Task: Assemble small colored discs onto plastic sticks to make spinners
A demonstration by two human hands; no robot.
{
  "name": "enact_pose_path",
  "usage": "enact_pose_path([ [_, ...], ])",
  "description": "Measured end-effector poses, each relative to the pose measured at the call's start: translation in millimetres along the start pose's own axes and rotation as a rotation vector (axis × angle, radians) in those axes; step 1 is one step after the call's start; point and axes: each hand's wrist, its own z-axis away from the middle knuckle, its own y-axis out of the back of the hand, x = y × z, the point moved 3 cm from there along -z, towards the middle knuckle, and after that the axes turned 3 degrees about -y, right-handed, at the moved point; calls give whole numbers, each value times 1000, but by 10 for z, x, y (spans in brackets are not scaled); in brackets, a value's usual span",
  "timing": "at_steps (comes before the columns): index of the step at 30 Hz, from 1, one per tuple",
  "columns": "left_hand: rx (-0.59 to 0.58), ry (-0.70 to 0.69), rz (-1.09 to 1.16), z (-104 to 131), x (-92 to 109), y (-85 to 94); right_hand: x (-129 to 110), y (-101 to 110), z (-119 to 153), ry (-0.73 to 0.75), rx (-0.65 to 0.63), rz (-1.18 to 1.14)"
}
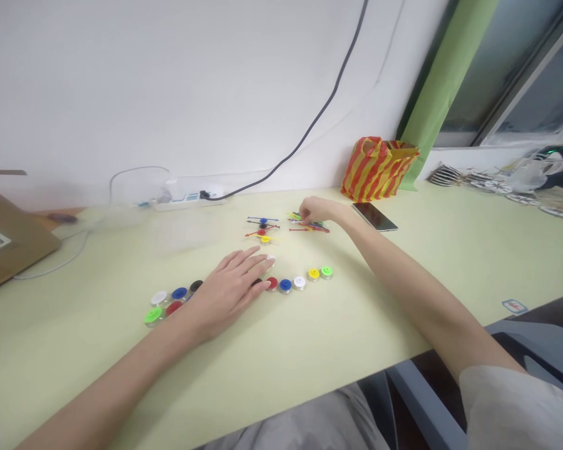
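My left hand [237, 281] lies low over the table with its fingers stretched out. One fingertip rests at a white round-topped piece [271, 259]; the thumb is near a red one [272, 284]. In the same row stand blue [285, 285], white [299, 283], yellow [314, 274] and green [327, 272] pieces with clear bases. My right hand [315, 210] bends its fingers down into a pile of coloured plastic arrows [312, 227]; what its fingertips pinch is hidden. Between the hands, blue, black, red and yellow arrow spinners [263, 223] stand in a column.
Beyond my left wrist is another group of round pieces, with a white one [159, 299]. A phone [375, 216] lies by a striped bag [378, 169]. Along the wall sits a power strip [190, 201] with a black cable. A cardboard box [14, 231] stands left.
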Motion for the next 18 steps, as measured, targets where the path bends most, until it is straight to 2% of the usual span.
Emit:
enact_pose_path([
  [5, 22, 1, 5, -7, 4, 8, -17, 66, 33, 24, 34, -23],
  [11, 10, 11, -2, -7, -16, -22, -71, 214, 66, 21, 201, -47],
  [14, -6, 3, 2, -3, -8, -32, -154, 280, 65, 55, 262, -102],
  [18, -50, -12, 11, 2, 8, -36, -353, 428, 106, 172, 267, -282],
])
